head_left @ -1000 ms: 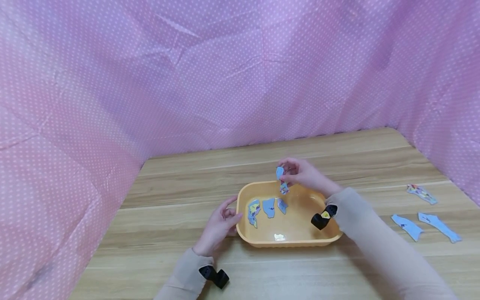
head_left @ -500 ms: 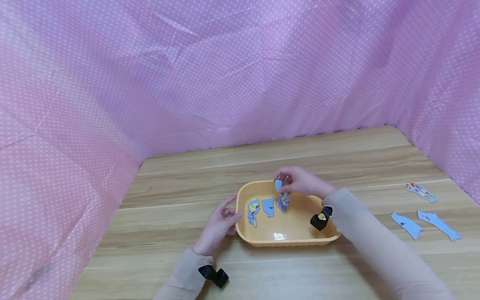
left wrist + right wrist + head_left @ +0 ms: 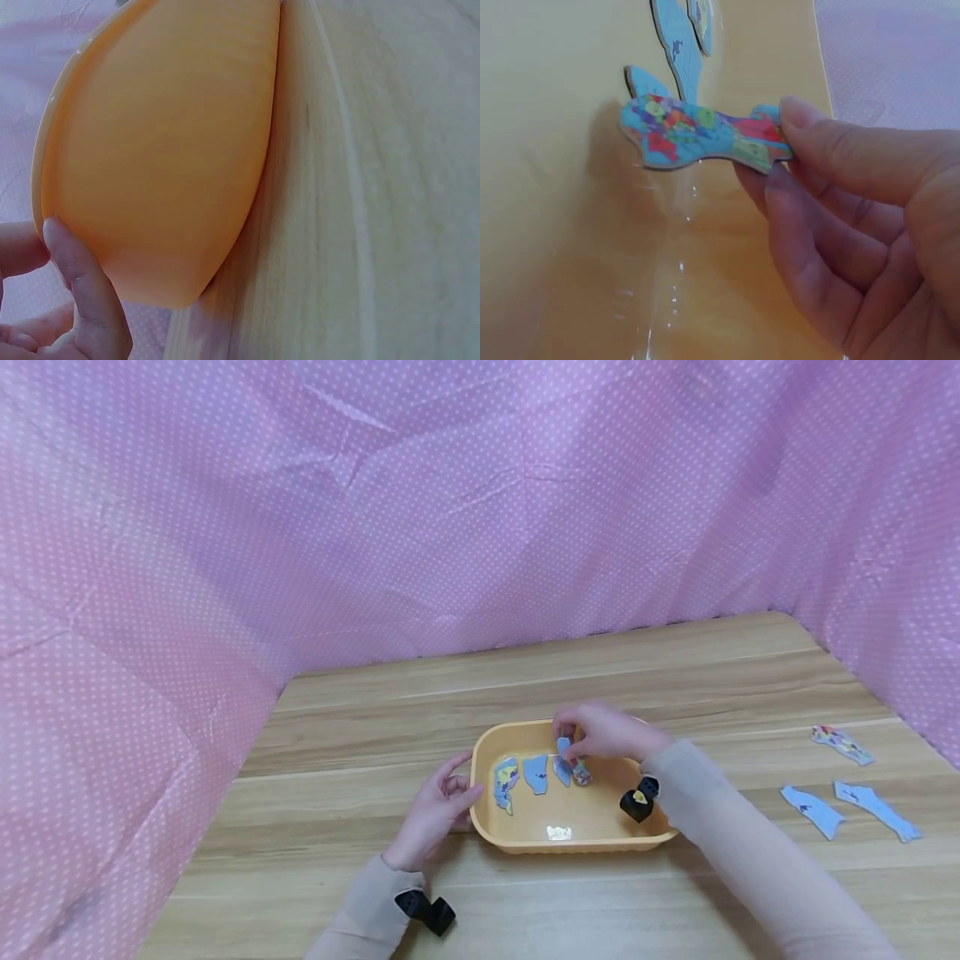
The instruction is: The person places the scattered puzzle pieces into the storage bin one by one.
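An orange-yellow plastic tray (image 3: 600, 825) sits on the wooden table. My left hand (image 3: 437, 814) pinches its left rim between thumb and fingers; the left wrist view shows the thumb (image 3: 79, 277) against the tray wall. Inside the tray, my right hand (image 3: 609, 732) pinches a colourful puzzle piece (image 3: 697, 136) by one end, thumb on its printed face. Whether that piece touches the tray floor, I cannot tell. Left of it lie three blue-toned puzzle pieces: one with yellow patches (image 3: 506, 783), a plain blue one (image 3: 536, 775), and a small one (image 3: 561, 770), partly overlapped in the right wrist view.
On the table to the right lie three more puzzle pieces: a multicoloured one (image 3: 843, 744), a blue one (image 3: 812, 812) and a longer blue one (image 3: 876, 810). A pink polka-dot cloth (image 3: 480, 510) hangs behind and beside the table (image 3: 360, 735).
My right hand has lowered the puzzle piece from above the far rim down into the tray, shifting slightly right at the end. The left hand keeps its grip on the rim.
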The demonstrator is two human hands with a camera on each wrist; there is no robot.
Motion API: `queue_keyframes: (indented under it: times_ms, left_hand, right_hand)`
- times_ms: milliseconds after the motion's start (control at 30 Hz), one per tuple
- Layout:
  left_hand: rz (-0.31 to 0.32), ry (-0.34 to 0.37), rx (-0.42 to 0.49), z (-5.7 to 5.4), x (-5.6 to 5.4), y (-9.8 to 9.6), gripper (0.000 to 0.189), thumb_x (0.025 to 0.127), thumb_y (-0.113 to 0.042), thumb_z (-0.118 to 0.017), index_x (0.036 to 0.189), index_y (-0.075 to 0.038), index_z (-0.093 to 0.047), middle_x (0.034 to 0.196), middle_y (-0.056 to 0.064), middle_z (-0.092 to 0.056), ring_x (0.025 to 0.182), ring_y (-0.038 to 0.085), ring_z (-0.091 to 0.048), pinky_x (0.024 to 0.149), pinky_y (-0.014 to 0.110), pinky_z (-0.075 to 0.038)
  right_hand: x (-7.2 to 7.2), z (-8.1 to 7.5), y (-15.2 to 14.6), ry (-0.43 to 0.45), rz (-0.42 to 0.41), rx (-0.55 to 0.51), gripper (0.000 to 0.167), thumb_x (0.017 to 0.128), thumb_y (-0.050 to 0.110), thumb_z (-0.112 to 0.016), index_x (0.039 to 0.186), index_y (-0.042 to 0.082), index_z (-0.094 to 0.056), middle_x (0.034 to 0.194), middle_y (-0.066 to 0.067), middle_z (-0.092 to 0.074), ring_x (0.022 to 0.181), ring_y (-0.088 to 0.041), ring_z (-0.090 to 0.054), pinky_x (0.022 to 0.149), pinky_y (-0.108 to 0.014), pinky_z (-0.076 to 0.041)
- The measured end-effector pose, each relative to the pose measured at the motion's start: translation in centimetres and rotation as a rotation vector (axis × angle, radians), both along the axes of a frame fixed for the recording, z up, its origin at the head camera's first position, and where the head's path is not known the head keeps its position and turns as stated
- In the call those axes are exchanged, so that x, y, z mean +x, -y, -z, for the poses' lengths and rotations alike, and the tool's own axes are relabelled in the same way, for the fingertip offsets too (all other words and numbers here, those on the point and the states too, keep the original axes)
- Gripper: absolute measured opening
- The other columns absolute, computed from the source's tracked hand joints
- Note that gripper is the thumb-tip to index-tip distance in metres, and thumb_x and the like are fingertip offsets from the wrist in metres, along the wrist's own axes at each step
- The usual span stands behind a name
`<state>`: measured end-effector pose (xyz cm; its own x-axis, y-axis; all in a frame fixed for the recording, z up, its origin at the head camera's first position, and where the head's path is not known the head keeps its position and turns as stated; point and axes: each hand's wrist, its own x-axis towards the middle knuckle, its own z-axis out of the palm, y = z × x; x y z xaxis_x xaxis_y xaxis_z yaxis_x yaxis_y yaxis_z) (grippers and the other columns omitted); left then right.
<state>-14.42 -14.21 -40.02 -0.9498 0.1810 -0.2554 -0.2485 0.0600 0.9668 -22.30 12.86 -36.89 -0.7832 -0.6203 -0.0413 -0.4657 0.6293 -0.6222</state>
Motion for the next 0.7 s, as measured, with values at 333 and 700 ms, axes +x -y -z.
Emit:
queue_keyframes:
  times_ms: [333,700]
  left_hand:
    - [-0.001,-0.002,-0.021,0.0,0.0,-0.2,0.057,0.091,-0.002,-0.059,0.143,-0.009,-0.037,0.089,0.005,-0.057,0.069,0.011,-0.059,0.061,0.028,-0.054]
    - [-0.02,-0.01,-0.053,-0.2,0.0,-0.2,0.057,0.09,0.0,-0.058,0.143,-0.009,-0.038,0.083,0.001,-0.053,0.068,0.01,-0.054,0.06,0.026,-0.053]
  right_hand:
    - [0.4,-0.1,-0.6,0.029,-0.002,0.092,0.015,0.08,0.004,-0.073,0.082,0.013,-0.061,0.076,0.004,-0.057,0.073,-0.014,-0.051,0.064,-0.026,-0.042]
    - [0.8,0.2,-1.3,0.141,0.047,0.144,0.024,0.073,0.004,-0.079,0.086,0.014,-0.062,0.078,0.001,-0.056,0.074,-0.015,-0.049,0.066,-0.027,-0.042]
